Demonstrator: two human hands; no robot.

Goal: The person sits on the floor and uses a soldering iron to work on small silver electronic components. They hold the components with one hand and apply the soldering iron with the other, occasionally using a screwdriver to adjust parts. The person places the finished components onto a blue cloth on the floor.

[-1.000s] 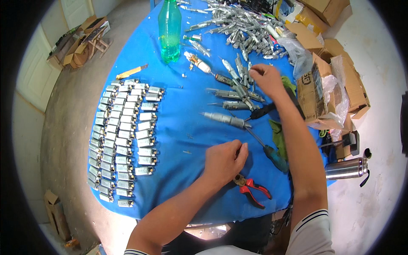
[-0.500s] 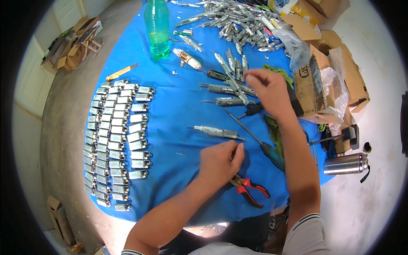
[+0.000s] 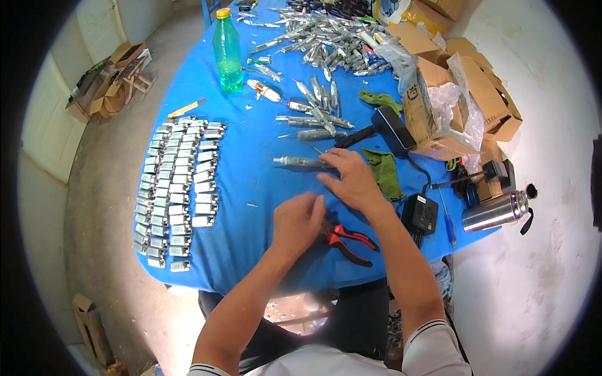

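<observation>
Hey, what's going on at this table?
A person is working bare-handed at a blue-covered table. The right hand is at one end of a slim grey device, though whether it grips it is hard to tell. The left hand is curled beside red-handled pliers. Small silver blocks lie in columns on the left, and a heap of grey pieces sits toward the far end.

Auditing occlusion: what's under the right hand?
A grey tool and a thin metal shaft run up to the right hand from its left. Their right ends, and the cloth beneath, are covered.
</observation>
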